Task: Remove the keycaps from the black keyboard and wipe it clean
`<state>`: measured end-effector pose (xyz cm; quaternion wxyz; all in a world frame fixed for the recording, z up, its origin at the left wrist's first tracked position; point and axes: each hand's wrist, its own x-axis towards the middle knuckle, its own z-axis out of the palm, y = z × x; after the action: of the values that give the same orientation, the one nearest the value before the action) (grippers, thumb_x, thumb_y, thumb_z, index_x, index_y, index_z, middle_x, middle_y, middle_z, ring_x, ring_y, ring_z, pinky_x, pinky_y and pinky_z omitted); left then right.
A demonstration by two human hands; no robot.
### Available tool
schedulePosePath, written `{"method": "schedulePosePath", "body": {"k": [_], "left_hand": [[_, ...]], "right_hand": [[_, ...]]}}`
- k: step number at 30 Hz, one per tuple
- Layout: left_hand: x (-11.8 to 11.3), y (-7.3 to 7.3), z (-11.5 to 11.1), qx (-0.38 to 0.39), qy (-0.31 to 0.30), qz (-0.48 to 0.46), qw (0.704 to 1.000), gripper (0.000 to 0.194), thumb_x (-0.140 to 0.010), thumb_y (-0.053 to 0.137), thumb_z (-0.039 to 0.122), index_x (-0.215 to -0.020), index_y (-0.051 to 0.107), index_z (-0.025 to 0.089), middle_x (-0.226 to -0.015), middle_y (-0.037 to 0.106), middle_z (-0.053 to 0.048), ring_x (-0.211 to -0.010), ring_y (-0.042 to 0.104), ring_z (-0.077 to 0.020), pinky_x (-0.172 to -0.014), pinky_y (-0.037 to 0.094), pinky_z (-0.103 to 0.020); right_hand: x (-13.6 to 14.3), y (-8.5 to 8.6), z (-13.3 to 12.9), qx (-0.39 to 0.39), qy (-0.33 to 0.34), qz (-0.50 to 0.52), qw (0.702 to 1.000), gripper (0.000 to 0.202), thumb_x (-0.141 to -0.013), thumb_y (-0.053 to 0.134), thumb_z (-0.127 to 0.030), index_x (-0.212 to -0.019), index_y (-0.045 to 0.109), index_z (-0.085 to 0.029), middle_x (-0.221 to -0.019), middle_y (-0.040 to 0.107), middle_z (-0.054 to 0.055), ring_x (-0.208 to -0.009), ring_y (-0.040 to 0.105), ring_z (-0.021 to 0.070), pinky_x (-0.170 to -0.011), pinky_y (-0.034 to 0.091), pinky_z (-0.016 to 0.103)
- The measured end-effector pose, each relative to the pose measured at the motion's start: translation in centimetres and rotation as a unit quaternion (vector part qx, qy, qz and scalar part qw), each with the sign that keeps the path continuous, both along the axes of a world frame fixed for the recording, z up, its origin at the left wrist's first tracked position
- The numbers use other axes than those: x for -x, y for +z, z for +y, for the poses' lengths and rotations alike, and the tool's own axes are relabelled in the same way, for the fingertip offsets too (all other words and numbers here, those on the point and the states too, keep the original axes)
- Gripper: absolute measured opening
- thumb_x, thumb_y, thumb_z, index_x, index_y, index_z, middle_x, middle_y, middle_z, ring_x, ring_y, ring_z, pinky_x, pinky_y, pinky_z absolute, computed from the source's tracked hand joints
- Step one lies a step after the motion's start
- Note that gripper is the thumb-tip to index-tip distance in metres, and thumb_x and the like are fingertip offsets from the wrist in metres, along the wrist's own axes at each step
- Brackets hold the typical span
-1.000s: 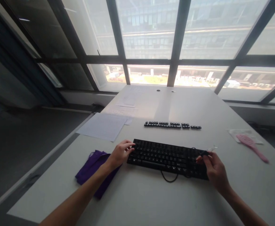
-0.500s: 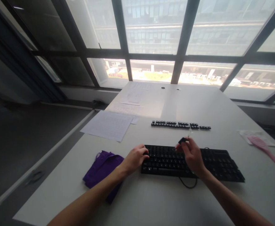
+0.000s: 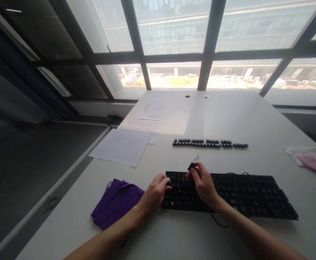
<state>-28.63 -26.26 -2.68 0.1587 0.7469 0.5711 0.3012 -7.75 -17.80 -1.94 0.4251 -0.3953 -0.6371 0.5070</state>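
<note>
A black keyboard (image 3: 258,193) lies on the white table, its left part beneath both hands. My left hand (image 3: 158,187) is closed around its left edge, fingers curled over the upper left corner. Over the left half of the keys, my right hand (image 3: 202,182) pinches a keycap puller (image 3: 192,166), a small black piece with thin metal wires pointing up and away. The puller's lower end is close to the upper key rows; whether it touches a key I cannot tell. Beyond the keyboard, several loose black keycaps (image 3: 197,144) stand in two rows.
A folded purple cloth (image 3: 117,202) lies left of the keyboard, partly under my left forearm. Printed sheets (image 3: 122,146) spread along the table's left side. At the right are a pink hairbrush (image 3: 313,162) and a clear bag (image 3: 293,153). A cable (image 3: 219,221) loops below the keyboard.
My right hand has moved left along the keyboard with the keycap puller, whose wires now show more clearly. My left hand has stayed on the keyboard's left edge. The view has shifted slightly.
</note>
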Motion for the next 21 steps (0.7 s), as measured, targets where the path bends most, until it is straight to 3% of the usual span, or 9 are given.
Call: {"method": "schedulePosePath", "body": {"k": [14,21], "left_hand": [[0.2,-0.19,0.15,-0.024,-0.01,0.009,1.0,0.017,-0.096,0.045,0.012,-0.104,0.057,0.021,-0.095,0.058,-0.008,-0.091,0.058,-0.0207,-0.079,0.053,-0.033],[-0.07,-0.76,-0.01,-0.028,0.02,-0.005,0.999,0.017,-0.095,0.045,0.008,-0.103,0.055,0.02,-0.095,0.057,-0.006,-0.088,0.057,-0.0178,-0.075,0.053,-0.027]], "right_hand": [[-0.12,0.4,0.16,0.002,0.014,-0.011,1.0,0.013,-0.101,0.046,-0.032,-0.098,0.054,-0.022,-0.075,0.067,0.0,-0.068,0.064,0.017,-0.067,0.048,0.028],[-0.13,0.36,0.34,0.004,0.014,-0.016,1.0,0.01,-0.101,0.045,-0.027,-0.099,0.054,-0.022,-0.075,0.067,0.0,-0.066,0.062,0.016,-0.066,0.045,0.028]]}}
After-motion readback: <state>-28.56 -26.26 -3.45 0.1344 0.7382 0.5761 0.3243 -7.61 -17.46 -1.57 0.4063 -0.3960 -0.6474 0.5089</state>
